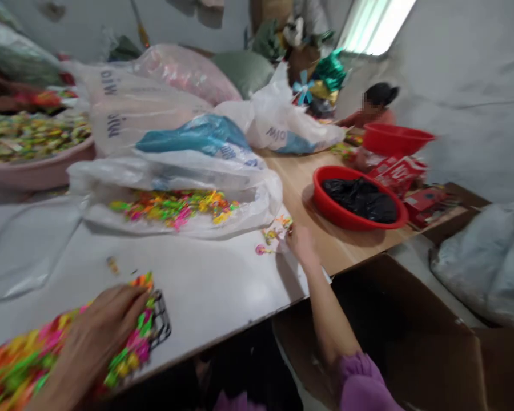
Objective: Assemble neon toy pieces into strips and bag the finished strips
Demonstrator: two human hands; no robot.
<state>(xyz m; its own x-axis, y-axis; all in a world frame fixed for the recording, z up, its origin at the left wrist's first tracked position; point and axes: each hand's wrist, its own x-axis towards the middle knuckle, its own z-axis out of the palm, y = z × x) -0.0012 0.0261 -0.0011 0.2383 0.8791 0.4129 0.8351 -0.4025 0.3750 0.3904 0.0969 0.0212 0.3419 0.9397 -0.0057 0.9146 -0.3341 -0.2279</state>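
The left hand [111,317] lies palm down over a heap of small plastic pieces [21,357], glossy and knobbly, in neon orange, pink, green and yellow, at the near left of the smooth white tabletop [214,274]. Its fingers sit side by side, bent over the heap, beside a black openwork rack [161,325] with rounded cells. The right hand [300,242], below a gathered purple sleeve [364,382], reaches to a few loose pieces [269,235], one a round pink disc, its fingers curled inward; blur hides the fingertips, so I cannot tell whether either hand grips a piece. Behind, a crinkled translucent sack [257,214] gapes wide, showing more bright pieces [180,208] inside. To the right, on wood-grain board [289,171], a round, smooth red basin [355,221] holds creased, shiny black plastic [360,200]. At far left, a dull pink tub [38,176] brims with small multicoloured bits [29,137]. Beyond the basin, another person [379,105] is near a second red basin [396,140]
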